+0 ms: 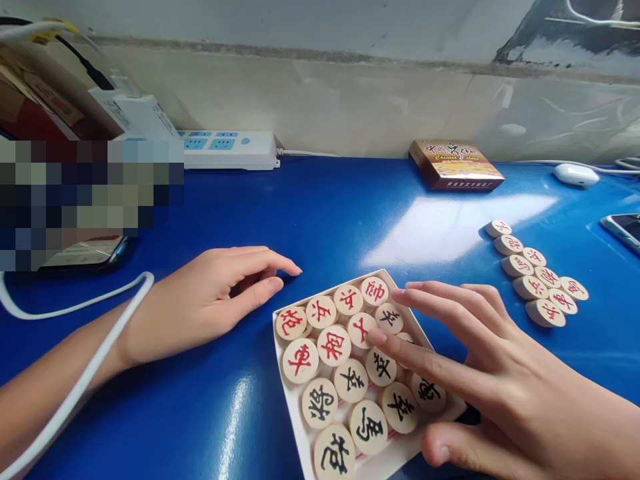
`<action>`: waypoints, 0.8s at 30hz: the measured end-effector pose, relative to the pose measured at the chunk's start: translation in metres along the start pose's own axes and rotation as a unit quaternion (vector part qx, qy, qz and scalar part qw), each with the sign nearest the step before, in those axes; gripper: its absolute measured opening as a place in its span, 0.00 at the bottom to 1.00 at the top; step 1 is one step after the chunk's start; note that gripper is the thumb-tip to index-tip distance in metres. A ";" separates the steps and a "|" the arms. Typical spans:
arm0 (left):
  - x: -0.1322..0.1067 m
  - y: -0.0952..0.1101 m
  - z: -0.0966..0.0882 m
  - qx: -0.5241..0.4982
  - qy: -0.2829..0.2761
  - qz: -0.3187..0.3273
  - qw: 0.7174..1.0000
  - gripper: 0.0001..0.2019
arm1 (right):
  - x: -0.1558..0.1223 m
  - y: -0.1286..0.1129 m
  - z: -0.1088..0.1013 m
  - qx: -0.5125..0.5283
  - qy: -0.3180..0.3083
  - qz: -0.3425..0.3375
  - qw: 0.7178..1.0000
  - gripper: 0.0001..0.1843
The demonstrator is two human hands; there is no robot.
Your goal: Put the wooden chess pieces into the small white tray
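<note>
A shallow white box lies on the blue table, filled with several round wooden chess pieces marked in red or black characters. My right hand hovers over the box's right side, fingers stretched and spread, the fingertips touching pieces near the middle. My left hand rests on the table just left of the box, fingers loosely extended, holding nothing. A white cable drapes across my left forearm.
Several more pieces lie in a double row at the right. A brown game-box lid sits at the back, a power strip by the wall, a white mouse and a phone far right, another phone left.
</note>
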State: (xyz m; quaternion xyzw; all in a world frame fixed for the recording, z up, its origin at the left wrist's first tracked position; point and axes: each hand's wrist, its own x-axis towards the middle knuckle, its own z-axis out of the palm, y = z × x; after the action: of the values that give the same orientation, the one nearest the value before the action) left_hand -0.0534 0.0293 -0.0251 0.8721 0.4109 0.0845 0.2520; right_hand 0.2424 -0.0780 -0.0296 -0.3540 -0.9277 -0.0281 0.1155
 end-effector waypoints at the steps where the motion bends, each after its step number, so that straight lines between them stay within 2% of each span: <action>1: 0.000 0.000 0.000 0.003 0.000 -0.001 1.000 0.13 | 0.000 0.000 0.000 0.001 0.002 -0.001 1.000 0.34; 24: 0.001 0.000 0.001 0.012 0.001 0.010 1.000 0.14 | 0.002 0.000 0.002 0.004 0.002 0.002 1.000 0.33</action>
State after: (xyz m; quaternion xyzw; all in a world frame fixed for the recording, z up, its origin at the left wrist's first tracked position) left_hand -0.0521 0.0300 -0.0256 0.8791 0.4035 0.0823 0.2401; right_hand 0.2407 -0.0760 -0.0307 -0.3553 -0.9268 -0.0253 0.1190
